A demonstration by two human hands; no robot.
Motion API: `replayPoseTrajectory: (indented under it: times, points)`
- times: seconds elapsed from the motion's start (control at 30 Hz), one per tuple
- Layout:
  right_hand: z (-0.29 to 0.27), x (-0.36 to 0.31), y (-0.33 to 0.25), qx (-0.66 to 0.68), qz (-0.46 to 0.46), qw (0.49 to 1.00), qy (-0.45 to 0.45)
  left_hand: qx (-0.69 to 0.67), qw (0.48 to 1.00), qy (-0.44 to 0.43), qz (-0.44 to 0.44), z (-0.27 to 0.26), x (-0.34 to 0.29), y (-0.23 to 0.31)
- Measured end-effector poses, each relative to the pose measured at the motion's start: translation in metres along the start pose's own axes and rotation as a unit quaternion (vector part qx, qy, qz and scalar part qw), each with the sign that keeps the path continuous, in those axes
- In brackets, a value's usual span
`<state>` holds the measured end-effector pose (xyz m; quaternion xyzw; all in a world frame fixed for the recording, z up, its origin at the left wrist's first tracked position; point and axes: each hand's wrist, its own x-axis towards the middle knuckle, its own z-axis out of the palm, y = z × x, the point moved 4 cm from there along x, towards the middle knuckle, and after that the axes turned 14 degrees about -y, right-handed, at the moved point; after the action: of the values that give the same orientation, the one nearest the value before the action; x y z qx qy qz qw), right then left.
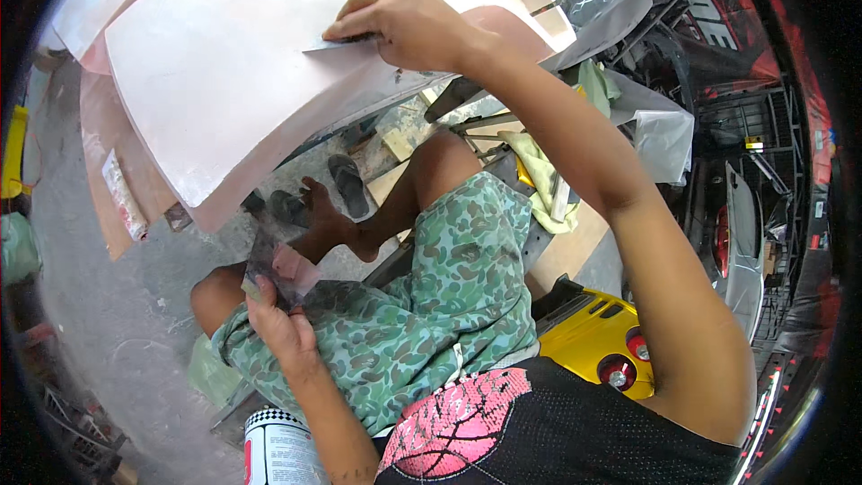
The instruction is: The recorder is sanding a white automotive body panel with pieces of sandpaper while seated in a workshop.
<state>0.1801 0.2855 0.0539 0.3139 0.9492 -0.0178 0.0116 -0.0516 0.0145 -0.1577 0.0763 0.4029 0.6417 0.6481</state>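
My right hand (400,25) grips a putty knife, its thin blade (330,46) resting at a low angle on a large curved panel (206,63). The panel is white with pale pink areas, mostly along its edges. Down by my left knee, my left hand (285,334) is closed on a thin, dark, see-through-looking mixing plate (260,256). A lump of pink putty (294,265) sits on that plate. Something small and yellowish shows by my left fingertips; I cannot make out what it is.
A whitish tube (124,193) lies on brown sheeting left of the panel. Beside my left forearm stands a white tin (278,449). A yellow body part with round red lights (584,341) is under my right arm. Slippers (348,185) and a yellow-green cloth (537,181) lie below the panel.
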Motion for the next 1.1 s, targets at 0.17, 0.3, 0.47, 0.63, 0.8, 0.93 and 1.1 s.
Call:
replayPoseTrajectory:
  times: [0.17, 0.3, 0.47, 0.63, 0.8, 0.93, 1.1]
  points:
    - [-0.027, -0.035, -0.013, 0.005, -0.011, 0.989, -0.148, 0.007, 1.000, 0.022, 0.002, -0.003, -0.003, 0.001]
    - [-0.036, -0.068, -0.045, 0.177, -0.043, 0.983, 0.021, -0.037, 0.999, -0.026, 0.000, -0.002, -0.004, 0.001]
    - [0.016, -0.107, -0.149, 0.355, -0.135, 0.923, 0.062, -0.080, 0.994, -0.080, -0.004, 0.039, -0.017, 0.007]
    - [0.080, -0.119, -0.181, 0.395, -0.127, 0.897, 0.149, -0.041, 0.991, -0.124, 0.017, 0.106, -0.024, 0.032]
    - [0.112, -0.129, -0.138, 0.314, 0.030, 0.944, 0.099, 0.024, 0.983, -0.161, 0.084, 0.163, -0.043, 0.065]
    - [0.120, -0.150, -0.122, 0.615, 0.121, 0.765, 0.152, 0.133, 0.960, -0.184, 0.162, 0.197, -0.014, 0.097]
    - [0.118, -0.118, -0.154, 0.852, 0.210, 0.448, 0.170, 0.151, 0.874, -0.419, 0.193, 0.292, -0.011, 0.130]
